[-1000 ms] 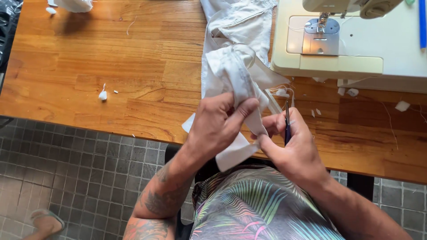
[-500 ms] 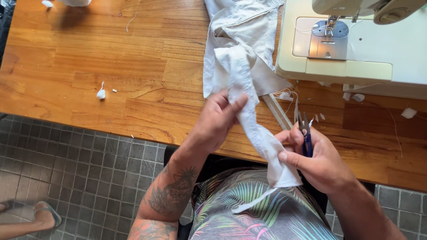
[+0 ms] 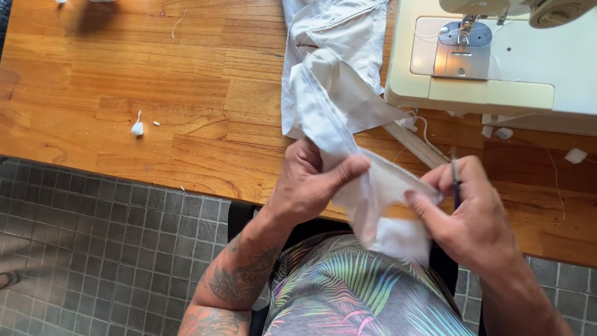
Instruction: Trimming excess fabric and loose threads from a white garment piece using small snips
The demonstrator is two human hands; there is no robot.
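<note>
A white cloth garment (image 3: pixel 336 74) lies on the wooden table (image 3: pixel 124 81) and hangs down toward my lap. My left hand (image 3: pixel 308 183) pinches a folded strip of this cloth between thumb and fingers at the table's front edge. My right hand (image 3: pixel 466 214) grips the other end of the same strip, and also holds small dark-handled scissors (image 3: pixel 456 180) whose tips point up past my fingers. The cloth is stretched between both hands, partly blurred.
A cream sewing machine (image 3: pixel 497 62) stands at the back right of the table, the cloth touching its base. A wooden ruler (image 3: pixel 413 143) lies under the cloth. Small white scraps (image 3: pixel 137 128) and threads dot the table. Grey tiled floor (image 3: pixel 93 249) lies below.
My hands have moved apart, pulling the cloth strip sideways between them. My right hand with the scissors has shifted right and slightly up.
</note>
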